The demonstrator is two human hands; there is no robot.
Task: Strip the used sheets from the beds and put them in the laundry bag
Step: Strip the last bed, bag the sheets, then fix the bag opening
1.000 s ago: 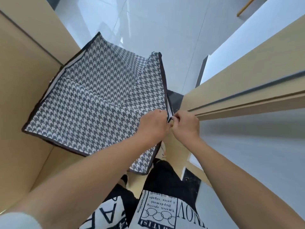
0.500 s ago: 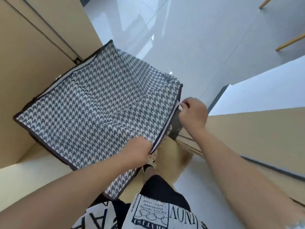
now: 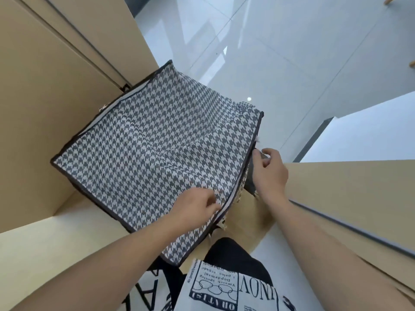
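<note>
Laundry bag being opened beside the wooden cupboard

The flat grey-and-white houndstooth fabric laundry bag [image 3: 155,162] is held forward-left, its dark-trimmed edge running away from the body; that edge is pinched nearer by the left hand [image 3: 195,206], farther by the right hand [image 3: 270,169].

A home interior: beige cabinet doors [image 3: 45,90], glossy white tiled floor [image 3: 280,52], houndstooth laundry bag [image 3: 157,149].

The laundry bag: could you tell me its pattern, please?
Grey-and-white houndstooth with dark edging, seen in the head view.

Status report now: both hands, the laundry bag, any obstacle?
Left hand holds laundry bag near edge. Right hand at zipper edge, grip unclear. No sheets visible.
</note>
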